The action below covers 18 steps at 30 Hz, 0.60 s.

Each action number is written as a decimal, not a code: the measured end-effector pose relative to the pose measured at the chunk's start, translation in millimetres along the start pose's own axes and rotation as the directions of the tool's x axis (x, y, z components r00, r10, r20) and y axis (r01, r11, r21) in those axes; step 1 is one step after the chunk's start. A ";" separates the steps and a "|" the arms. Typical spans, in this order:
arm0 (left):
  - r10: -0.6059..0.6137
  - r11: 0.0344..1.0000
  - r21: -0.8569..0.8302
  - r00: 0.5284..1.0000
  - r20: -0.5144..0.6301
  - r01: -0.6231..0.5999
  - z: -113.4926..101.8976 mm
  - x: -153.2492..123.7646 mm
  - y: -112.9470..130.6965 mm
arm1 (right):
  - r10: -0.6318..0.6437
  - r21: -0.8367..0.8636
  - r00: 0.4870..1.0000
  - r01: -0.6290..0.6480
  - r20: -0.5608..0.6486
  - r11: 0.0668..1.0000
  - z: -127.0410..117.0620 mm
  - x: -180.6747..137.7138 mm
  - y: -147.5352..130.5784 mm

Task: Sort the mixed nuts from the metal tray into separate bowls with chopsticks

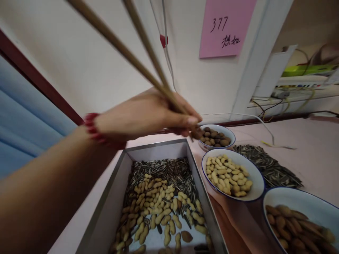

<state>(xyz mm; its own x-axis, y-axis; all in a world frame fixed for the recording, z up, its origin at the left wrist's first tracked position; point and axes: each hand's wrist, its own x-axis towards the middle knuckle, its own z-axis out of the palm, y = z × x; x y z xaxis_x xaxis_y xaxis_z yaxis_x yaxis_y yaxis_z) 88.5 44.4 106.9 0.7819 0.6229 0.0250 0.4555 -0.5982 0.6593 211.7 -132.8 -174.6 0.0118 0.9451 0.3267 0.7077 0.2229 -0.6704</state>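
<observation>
My left hand point(172, 113), with a red beaded bracelet point(92, 128) at the wrist, is closed around a pair of wooden chopsticks point(124, 53). Their long ends slant up to the left, and the tips point down by the rim of a bowl of round brown nuts point(217, 139). A brown nut point(196, 133) appears at the tips; blur hides whether it is gripped. Below the hand is a grey-rimmed tray point(156, 151) of mixed peanuts point(159, 201) and striped sunflower seeds point(164, 169). My right hand is out of sight.
A bowl of peanuts point(227, 176) and a bowl of longer brown nuts point(296, 225) stand right of the tray. Sunflower seeds point(267, 165) lie piled on the pink table. A white cable point(254, 118) runs behind. Blue curtain point(26, 116) hangs left; a pink note point(225, 31) is on the wall.
</observation>
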 end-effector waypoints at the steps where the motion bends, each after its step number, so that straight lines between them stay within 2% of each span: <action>1: 0.029 0.999 -0.036 0.999 -0.021 -0.030 8.2 17.4 -1.9 | -0.005 -0.001 1.000 0.005 -0.005 1.000 1.3 0.2 0.2; 4: 0.046 0.992 -0.119 0.999 -0.027 -0.049 35.3 58.5 -17.8 | -0.016 -0.008 1.000 0.016 -0.019 1.000 4.0 0.8 0.5; 7: 0.038 0.990 -0.137 0.999 -0.018 -0.040 52.1 70.3 -32.1 | -0.015 -0.011 1.000 0.014 -0.024 1.000 6.6 1.4 0.0; 11: -0.026 0.983 -0.181 0.998 -0.061 0.014 50.4 41.0 -32.1 | 0.016 -0.019 1.000 -0.016 -0.001 1.000 7.5 -1.6 -0.4; 15: -0.083 0.970 -0.239 0.977 -0.199 0.034 36.7 -7.3 -30.8 | 0.058 -0.037 0.997 -0.056 0.043 0.998 1.7 -6.7 2.1; 18: -0.153 0.951 -0.294 0.975 -0.164 0.100 33.1 -38.5 -39.9 | 0.084 -0.044 0.993 -0.081 0.079 0.996 -3.5 -10.3 3.5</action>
<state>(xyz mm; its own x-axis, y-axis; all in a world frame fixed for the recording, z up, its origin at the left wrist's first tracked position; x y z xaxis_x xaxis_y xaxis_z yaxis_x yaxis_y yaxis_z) 54.2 27.6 54.8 0.6225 0.7812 0.0461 0.3862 -0.3579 0.8502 216.6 -142.6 -178.0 0.0154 0.9763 0.2159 0.7346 0.1354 -0.6649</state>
